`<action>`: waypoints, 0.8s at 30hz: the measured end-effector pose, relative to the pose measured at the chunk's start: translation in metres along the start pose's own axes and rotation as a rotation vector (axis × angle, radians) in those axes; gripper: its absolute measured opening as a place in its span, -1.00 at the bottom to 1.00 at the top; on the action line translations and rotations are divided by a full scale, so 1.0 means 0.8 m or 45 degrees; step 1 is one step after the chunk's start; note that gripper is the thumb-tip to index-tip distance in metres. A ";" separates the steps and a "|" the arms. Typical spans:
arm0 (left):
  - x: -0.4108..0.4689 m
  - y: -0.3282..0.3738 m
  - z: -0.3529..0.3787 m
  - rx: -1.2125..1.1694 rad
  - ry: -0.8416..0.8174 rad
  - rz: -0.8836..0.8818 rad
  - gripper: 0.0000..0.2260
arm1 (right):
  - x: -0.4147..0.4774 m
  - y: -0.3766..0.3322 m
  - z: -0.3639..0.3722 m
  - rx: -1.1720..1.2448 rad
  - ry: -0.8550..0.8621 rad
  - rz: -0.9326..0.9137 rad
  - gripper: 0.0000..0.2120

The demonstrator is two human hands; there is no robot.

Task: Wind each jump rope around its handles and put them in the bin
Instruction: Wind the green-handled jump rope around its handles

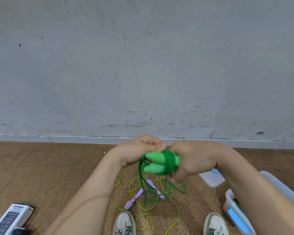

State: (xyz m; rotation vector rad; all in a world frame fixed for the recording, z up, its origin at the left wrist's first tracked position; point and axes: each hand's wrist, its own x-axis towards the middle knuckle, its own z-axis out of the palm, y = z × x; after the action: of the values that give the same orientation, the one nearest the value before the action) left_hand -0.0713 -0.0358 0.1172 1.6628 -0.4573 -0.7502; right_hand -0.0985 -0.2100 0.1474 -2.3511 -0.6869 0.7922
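Note:
A green jump rope (161, 162) is held in front of me, its two light green handles side by side with several turns of dark green cord wound round them. My right hand (192, 160) grips the wound end of the handles. My left hand (139, 150) is curled at the far side, pinching the cord near the handle tips. Loose green cord hangs down below. On the floor lies a second rope with purple handles (134, 198) and a yellow-green cord (143, 216), unwound. The clear plastic bin (231, 202) stands at the lower right, partly hidden by my right forearm.
A clear lid (210, 179) with a blue clip lies on the cork floor beyond the bin. A white box (10, 217) sits at the lower left. My two grey shoes (124, 223) stand at the bottom edge. A grey wall rises close ahead.

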 end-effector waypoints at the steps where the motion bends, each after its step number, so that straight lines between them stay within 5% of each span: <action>1: 0.003 0.002 0.003 -0.075 0.050 0.007 -0.79 | -0.002 0.003 -0.003 0.120 0.020 -0.020 -0.85; 10: 0.024 0.001 0.019 -0.326 0.490 0.190 -0.83 | -0.010 0.014 -0.017 0.840 0.205 -0.069 -0.88; 14: 0.018 0.010 0.023 -0.302 0.478 0.263 -0.88 | -0.006 0.019 -0.023 1.214 0.401 -0.011 -0.87; 19: 0.019 0.008 0.025 0.289 0.662 0.283 -0.81 | -0.003 0.027 -0.025 1.196 0.505 0.112 -0.87; 24: 0.016 0.019 0.028 0.282 0.728 0.318 -0.85 | -0.001 0.032 -0.025 1.238 0.435 0.016 -0.88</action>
State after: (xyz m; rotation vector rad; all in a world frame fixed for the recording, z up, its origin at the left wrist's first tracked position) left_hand -0.0764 -0.0636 0.1269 1.8876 -0.3349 -0.0250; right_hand -0.0786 -0.2356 0.1442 -1.5257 -0.0772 0.5246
